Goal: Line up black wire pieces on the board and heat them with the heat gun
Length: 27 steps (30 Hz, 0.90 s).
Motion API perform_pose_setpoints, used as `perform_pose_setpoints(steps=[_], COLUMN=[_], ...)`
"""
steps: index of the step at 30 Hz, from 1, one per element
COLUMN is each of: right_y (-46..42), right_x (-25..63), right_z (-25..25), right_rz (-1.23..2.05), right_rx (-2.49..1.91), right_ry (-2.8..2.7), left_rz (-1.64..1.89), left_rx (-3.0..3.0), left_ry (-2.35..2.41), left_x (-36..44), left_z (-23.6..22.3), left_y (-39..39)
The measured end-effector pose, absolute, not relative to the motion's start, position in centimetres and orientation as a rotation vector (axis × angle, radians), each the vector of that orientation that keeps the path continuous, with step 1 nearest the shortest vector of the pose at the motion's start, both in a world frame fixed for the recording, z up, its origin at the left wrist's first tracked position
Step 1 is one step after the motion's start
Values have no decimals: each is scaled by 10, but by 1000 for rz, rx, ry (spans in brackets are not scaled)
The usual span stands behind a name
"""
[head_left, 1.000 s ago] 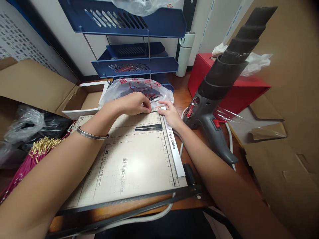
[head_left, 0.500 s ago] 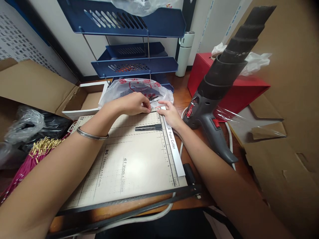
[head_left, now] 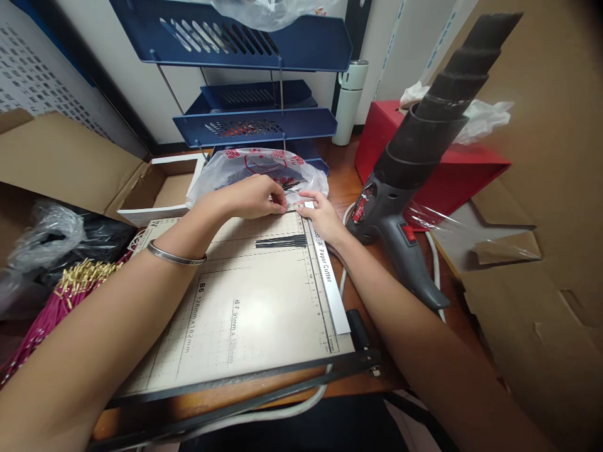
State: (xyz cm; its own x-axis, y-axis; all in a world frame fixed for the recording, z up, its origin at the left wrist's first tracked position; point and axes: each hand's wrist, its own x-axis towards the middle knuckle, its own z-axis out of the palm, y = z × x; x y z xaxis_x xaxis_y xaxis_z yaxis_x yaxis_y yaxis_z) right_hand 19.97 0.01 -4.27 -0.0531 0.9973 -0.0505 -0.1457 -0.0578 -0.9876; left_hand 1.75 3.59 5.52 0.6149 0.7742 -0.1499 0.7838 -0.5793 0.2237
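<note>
Head view: two bare hands meet at the paper cutter's far edge

Far left, an open cardboard box [head_left: 66,166] stands behind clear plastic and a bundle of maroon cords [head_left: 40,329] with gold-coloured tips. Just right of that is a shallow white-edged box [head_left: 155,216]. The left forearm, a metal bangle [head_left: 174,256] around it, reaches over the cream board of the paper cutter [head_left: 268,320]. The left hand [head_left: 258,196] has thumb and fingertip pinched on a thin dark strip [head_left: 291,211], which lies by the board's far edge, between the two hands. Behind it sit a printed plastic bag [head_left: 264,164] and a blue tray rack [head_left: 301,47]. Nearer on the board lies a bundle of black strips [head_left: 281,242], its right end beside the printed ruler. The right hand [head_left: 325,220] rests over the white guard, fingertips by the strip's right end; whether they grip it, I cannot tell. Farther right come a pale bottle [head_left: 348,110], a dark hot-air gun [head_left: 407,166], a red box [head_left: 471,166] and more cardboard [head_left: 532,351].
</note>
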Motion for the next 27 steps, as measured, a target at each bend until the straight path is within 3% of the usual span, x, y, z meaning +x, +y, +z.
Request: perform_pose_setpoints(steps=[27], right_y=[3], right_x=[199], right_z=[-47], right_rz=[1310], right_rx=[-1126], right_ry=[-1113], left_rz=[-67], left_rx=[2500], left_ry=[1278], left_x=[12], left_z=[57], left_y=[38])
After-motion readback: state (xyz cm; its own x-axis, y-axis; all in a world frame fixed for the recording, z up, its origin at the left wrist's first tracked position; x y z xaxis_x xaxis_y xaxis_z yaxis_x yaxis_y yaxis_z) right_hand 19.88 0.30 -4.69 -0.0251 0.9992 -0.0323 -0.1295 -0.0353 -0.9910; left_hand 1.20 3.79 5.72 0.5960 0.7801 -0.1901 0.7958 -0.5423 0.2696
